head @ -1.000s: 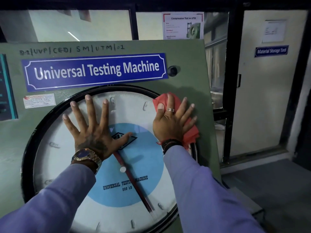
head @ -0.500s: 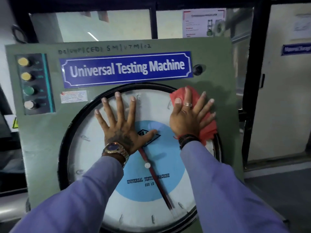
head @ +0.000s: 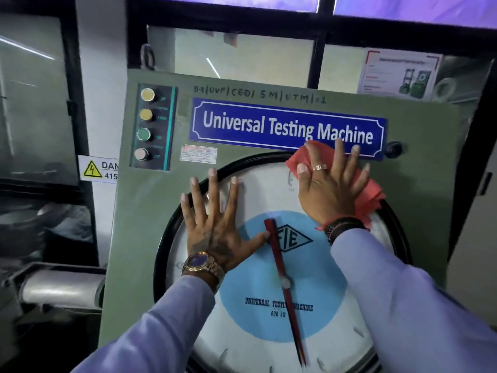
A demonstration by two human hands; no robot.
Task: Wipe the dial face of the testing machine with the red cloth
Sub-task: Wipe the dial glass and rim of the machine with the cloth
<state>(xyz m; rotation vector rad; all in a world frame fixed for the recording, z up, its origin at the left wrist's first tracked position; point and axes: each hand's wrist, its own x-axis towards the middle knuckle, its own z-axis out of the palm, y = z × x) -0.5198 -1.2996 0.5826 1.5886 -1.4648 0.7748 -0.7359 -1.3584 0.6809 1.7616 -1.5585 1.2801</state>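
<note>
Pressing the soft, limp red cloth [head: 368,195] flat under my spread right hand [head: 329,189] at the dial face [head: 317,278] upper rim, left hand [head: 215,224] splayed empty, I judge palm pressure better than pinching.

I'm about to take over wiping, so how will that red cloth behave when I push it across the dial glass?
The red cloth looks thin and floppy, bunching beside the right hand. It probably slides easily on the smooth dial face, and needs a flat palm.
</note>
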